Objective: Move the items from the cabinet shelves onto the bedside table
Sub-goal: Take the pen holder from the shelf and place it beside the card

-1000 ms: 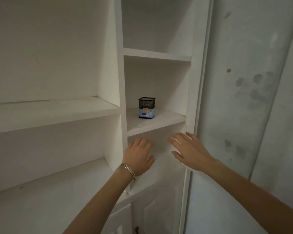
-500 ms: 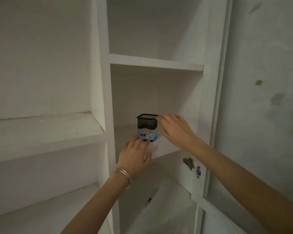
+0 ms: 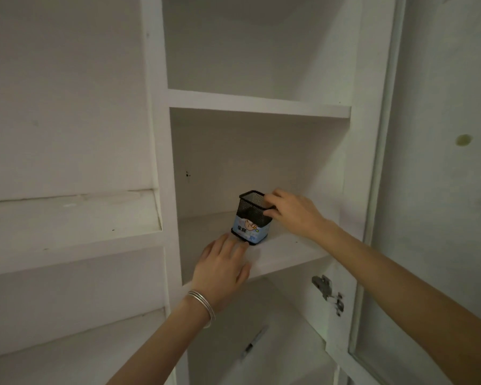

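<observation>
Black mesh pen holder w/ blue label [image 3: 251, 218] sits on white cabinet's mid shelf [image 3: 289, 254], right column. R hand [image 3: 292, 211] pinches its top rim, fingers curled. L hand [image 3: 222, 269], silver bangles [image 3: 203, 304] on wrist, has fingers straight, tips touching holder's base. Dark pen [image 3: 254, 340] lies on shelf below.

A metal hinge [image 3: 327, 295] sits on the frame of the open glass-paned door [image 3: 338, 339].

Right hand [image 3: 292, 213] pinches mesh pen holder [image 3: 249, 225]; left hand [image 3: 223, 269] at its base.
</observation>
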Tool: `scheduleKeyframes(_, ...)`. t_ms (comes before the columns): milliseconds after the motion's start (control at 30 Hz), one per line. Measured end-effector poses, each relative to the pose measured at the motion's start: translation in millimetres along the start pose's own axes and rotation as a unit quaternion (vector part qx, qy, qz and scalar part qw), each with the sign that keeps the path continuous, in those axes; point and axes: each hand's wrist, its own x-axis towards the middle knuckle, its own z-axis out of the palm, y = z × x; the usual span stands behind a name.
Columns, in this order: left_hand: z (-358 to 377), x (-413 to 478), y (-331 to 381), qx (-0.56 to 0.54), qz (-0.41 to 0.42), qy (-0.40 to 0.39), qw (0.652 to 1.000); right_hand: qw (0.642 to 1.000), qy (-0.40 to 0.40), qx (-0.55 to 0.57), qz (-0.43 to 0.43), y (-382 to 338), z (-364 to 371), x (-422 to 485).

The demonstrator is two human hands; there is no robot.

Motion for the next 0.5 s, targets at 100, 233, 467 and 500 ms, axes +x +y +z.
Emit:
scheduleKeyframes(100,-1.0,-1.9,0.8,0.002,-0.009,-0.004,1.0,1.0,0.004,-0.003,-0.006,4.5,-7.0,-10.3)
scheduleKeyframes(233,-7.1,-15.3,3.6,-0.005,-0.016,0.016,1.0,0.996,0.044,0.071,-0.03,9.0,-22.9,-35.4)
scheduleKeyframes(467,-21.7,-63.6,10.7,-0.06,-0.046,0.042,0.996,0.984,0.078,0.136,-0.079,-17.5,-52.5,-96.0)
scheduleKeyframes(500,-24.4,-71.3,11.9,-0.07,-0.036,0.046,0.996,0.982,0.076,0.15,-0.083,-23.9,-55.8,-103.5)
